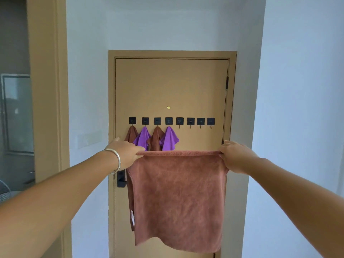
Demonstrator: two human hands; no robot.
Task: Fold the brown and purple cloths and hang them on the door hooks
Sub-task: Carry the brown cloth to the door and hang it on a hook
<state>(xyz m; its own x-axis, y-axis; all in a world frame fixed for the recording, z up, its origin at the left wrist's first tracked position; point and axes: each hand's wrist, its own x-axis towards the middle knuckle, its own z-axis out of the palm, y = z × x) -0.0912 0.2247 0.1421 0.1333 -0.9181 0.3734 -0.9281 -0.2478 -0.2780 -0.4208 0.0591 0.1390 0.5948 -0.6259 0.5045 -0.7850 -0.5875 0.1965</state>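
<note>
A brown cloth hangs folded in half in front of the tan door, stretched flat between my hands. My left hand, with a silver bangle on its wrist, pinches the cloth's upper left corner. My right hand grips the upper right corner. On the door is a row of several black hooks. The four at the left carry cloths: brown, purple, brown, purple. The hooks to the right are bare.
A black door handle sits at the door's left edge, partly behind my left wrist. White walls flank the door. A tan door frame and a dim room with a window lie at the far left.
</note>
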